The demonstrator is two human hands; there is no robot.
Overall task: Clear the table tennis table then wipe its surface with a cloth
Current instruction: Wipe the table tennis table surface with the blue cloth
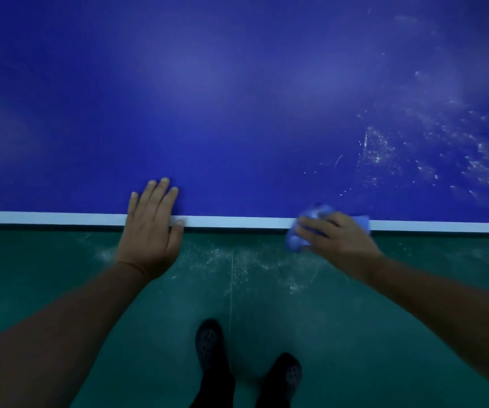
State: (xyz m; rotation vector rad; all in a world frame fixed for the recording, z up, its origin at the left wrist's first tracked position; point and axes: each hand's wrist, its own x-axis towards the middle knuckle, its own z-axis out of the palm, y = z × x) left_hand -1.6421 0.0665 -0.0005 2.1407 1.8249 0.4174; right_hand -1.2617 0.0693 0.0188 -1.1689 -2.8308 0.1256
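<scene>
Wiping step in hand: right hand (337,234) grips crumpled pale-blue cloth (299,237) at the white edge line of the blue flat table tennis table (237,98), left hand (152,228) flat on that edge; next, likely sweep toward whitish dust specks (443,142) farther right.

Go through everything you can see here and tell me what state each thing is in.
Left hand: open, flat on the table's edge.
Right hand: grips the cloth.
Cloth: bunched up, at the white edge line.
Table tennis table: white specks at right.
Floor: white specks below the edge.
</scene>
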